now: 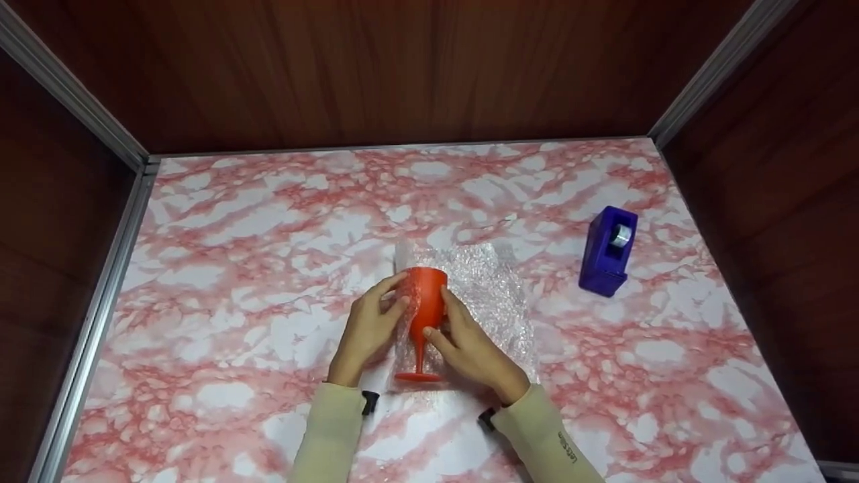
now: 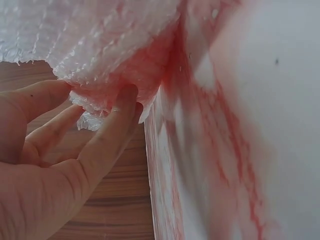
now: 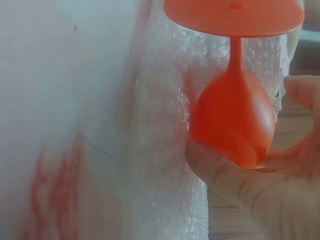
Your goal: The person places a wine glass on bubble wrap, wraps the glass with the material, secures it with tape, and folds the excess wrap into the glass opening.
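Observation:
An orange-red goblet (image 1: 433,295) lies on a sheet of clear bubble wrap (image 1: 493,288), its foot toward the person. My right hand (image 1: 475,349) grips the goblet's bowl from the right; in the right wrist view the thumb and fingers curl round the orange bowl (image 3: 232,115). On the other side, my left hand (image 1: 366,329) holds the left edge of the wrap up over part of the bowl. The left wrist view has the left fingers (image 2: 107,132) bent against the raised bubble wrap (image 2: 100,35), with the goblet's red showing through it.
To the right stands a purple tape dispenser (image 1: 604,258) with a roll of clear tape (image 1: 621,235) in it. The pink-and-white marbled table (image 1: 268,235) is bordered by dark wood panels (image 1: 402,74) and metal rails at the back and sides.

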Available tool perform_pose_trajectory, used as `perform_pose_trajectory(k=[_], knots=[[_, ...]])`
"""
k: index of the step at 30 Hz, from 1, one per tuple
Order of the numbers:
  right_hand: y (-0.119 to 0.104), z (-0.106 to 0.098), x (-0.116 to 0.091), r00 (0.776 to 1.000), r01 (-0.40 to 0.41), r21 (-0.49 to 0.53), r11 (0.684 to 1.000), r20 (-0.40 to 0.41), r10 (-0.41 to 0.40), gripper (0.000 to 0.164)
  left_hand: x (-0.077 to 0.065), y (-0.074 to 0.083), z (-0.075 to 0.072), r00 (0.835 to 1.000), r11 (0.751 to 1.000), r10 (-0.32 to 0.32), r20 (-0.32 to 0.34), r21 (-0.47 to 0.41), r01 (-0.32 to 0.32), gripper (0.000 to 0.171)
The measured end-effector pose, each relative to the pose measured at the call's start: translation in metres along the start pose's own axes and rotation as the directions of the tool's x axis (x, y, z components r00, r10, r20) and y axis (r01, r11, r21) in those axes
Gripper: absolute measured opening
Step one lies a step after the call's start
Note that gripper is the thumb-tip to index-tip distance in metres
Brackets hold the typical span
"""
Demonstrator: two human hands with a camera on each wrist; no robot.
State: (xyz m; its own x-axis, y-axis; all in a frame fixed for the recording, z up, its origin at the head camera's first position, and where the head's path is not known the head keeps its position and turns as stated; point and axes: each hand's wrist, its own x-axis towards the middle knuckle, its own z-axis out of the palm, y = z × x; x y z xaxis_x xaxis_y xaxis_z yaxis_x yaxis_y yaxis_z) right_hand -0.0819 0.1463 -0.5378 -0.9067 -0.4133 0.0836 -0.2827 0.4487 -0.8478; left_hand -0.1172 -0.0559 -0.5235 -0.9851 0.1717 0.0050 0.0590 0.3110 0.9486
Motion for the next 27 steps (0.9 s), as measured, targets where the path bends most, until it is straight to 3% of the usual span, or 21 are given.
perform_pose_trajectory(k=[10,16,22,27], knots=[[-0.0019,-0.0012,-0.0019,0.999,-0.031,-0.099,0.995,-0.041,0.027,0.076,-0.0015,-0.0004,-0.0018,1.000,1.000,0.026,0.002,-0.006,-0.026,0.044],[-0.0027,-0.0013,-0.0023,0.999,-0.032,-0.108,0.994,-0.033,0.028,0.082,-0.0018,0.0000,-0.0011,1.000,1.000,0.027,0.001,-0.002,-0.027,0.044],[-0.0028,-0.0022,-0.0014,1.000,-0.009,-0.109,0.994,-0.024,0.006,0.082,-0.0020,0.0023,0.0007,1.000,0.999,0.022,-0.004,0.047,-0.022,0.045],[-0.0029,-0.0046,-0.0003,1.000,-0.018,-0.109,0.994,-0.015,0.017,0.079,-0.0030,0.0044,0.0020,0.998,0.994,0.057,-0.012,0.095,-0.056,0.047]])
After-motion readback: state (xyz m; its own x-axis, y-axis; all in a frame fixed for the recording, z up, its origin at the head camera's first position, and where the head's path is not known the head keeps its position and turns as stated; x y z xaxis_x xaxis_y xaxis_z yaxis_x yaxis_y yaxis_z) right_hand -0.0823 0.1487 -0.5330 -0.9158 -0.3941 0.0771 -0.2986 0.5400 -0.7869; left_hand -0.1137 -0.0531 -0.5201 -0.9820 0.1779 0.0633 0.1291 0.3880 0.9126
